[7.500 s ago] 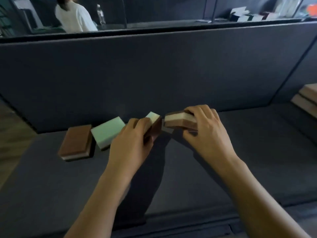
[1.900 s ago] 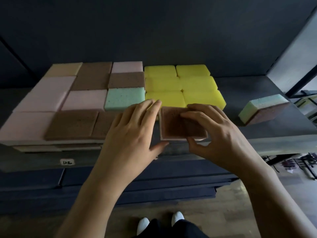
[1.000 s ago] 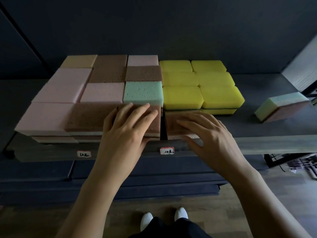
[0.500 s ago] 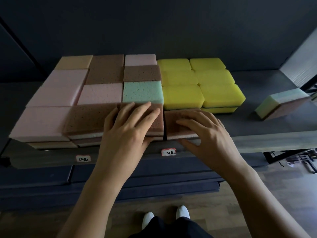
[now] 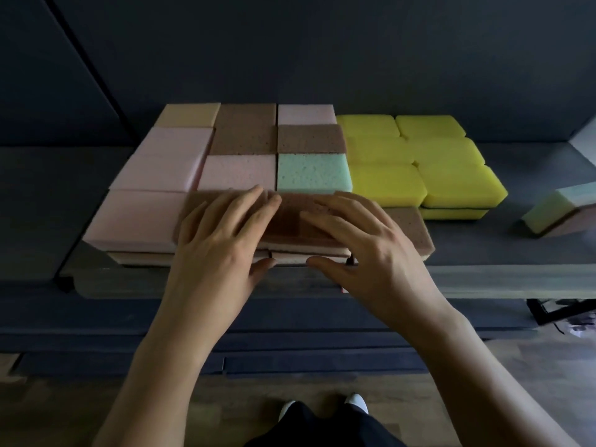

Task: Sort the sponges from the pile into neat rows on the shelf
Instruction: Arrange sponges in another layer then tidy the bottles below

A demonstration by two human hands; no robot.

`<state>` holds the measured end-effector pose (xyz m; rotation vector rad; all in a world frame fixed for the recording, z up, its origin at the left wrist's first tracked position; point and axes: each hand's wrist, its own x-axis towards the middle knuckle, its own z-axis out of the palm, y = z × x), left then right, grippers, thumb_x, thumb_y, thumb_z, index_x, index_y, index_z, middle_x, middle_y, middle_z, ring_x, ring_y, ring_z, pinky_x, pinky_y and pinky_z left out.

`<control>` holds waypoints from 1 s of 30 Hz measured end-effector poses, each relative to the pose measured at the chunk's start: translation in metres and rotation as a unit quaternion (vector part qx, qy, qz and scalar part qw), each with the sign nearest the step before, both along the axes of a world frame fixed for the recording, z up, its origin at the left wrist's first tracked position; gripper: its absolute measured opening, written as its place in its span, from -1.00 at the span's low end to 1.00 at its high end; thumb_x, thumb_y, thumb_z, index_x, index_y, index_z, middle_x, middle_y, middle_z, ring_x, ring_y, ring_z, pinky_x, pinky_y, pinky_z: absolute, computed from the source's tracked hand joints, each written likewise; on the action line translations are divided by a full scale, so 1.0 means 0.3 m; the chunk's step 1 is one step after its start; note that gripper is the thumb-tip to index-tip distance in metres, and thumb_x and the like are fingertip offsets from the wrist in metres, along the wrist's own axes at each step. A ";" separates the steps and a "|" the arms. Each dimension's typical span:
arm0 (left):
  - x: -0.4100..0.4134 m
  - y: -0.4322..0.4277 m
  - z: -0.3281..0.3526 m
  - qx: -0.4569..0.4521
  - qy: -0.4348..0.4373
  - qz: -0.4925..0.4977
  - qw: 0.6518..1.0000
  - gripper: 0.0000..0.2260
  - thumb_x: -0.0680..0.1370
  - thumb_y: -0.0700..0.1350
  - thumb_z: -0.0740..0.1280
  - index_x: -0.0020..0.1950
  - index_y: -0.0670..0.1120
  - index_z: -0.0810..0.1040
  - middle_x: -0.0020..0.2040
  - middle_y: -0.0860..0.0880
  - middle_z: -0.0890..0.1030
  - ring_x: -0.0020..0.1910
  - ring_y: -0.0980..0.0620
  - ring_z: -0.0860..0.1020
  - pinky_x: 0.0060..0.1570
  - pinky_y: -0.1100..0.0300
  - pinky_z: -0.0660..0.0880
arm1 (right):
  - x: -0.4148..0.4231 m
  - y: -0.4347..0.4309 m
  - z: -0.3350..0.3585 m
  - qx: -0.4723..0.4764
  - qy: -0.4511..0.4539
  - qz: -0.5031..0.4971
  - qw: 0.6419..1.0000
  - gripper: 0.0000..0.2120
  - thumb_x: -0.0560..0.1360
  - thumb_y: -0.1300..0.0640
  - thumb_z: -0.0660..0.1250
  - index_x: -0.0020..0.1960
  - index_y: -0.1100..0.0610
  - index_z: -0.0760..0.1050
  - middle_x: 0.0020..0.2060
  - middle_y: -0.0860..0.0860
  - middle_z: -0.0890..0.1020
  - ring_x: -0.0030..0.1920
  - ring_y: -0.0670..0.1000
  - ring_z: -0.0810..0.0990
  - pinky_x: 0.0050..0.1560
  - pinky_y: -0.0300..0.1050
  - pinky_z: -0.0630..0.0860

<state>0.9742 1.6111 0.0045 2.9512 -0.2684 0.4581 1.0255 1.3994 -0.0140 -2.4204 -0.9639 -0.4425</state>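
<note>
**Both palms flat on the front row**

My left hand (image 5: 222, 243) and right hand (image 5: 367, 253) lie side by side. The fingers are straight and spread over the brown sponges (image 5: 290, 221), with the thumbs against their front faces. Neither hand closes round anything.

That brown row sits at the front edge of the shelf (image 5: 516, 253), tight against the mint sponge (image 5: 311, 172) behind it.

I judge these sponges light, soft and springy, and rough enough on the scrub face not to slip. Pinched hard they would squash and skew, so I would take each by its two short sides, or nudge it with flat fingers.

By count:
- There are six yellow sponges (image 5: 419, 162) on top, in two columns of three.
- One mint sponge sits in the grid.
- One loose sponge (image 5: 561, 214) lies tilted, well apart on the right.
- The front row has probably three brown tops, though my hands cover the seams.
</note>
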 end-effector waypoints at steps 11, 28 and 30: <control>0.029 0.093 -0.031 -0.017 -0.019 -0.070 0.997 -0.32 0.38 -0.26 0.50 0.47 -0.16 0.36 0.47 -0.06 0.37 0.46 -0.10 0.32 0.42 -0.11 0.28 | 0.037 0.019 -0.012 0.010 0.008 0.014 1.000 -0.55 0.49 0.16 0.45 0.36 0.04 0.51 0.38 -0.05 0.48 0.47 0.01 0.32 0.44 -0.03 0.33; 0.023 0.067 -0.017 -0.022 -0.011 -0.064 0.998 -0.34 0.40 -0.12 0.49 0.47 -0.16 0.38 0.47 -0.10 0.37 0.44 -0.12 0.35 0.39 -0.15 0.32 | 0.004 0.022 -0.035 0.030 0.016 -0.003 0.999 -0.47 0.51 0.03 0.45 0.44 0.08 0.42 0.44 0.03 0.41 0.51 0.05 0.25 0.43 0.13 0.32; 0.022 0.032 0.003 -0.026 -0.009 -0.061 0.998 -0.35 0.41 -0.07 0.44 0.47 -0.15 0.37 0.47 -0.11 0.37 0.42 -0.13 0.36 0.38 -0.16 0.33 | -0.006 -0.012 -0.026 0.043 0.010 -0.024 0.999 -0.44 0.51 -0.01 0.44 0.44 0.11 0.40 0.44 0.05 0.41 0.50 0.07 0.26 0.42 0.12 0.33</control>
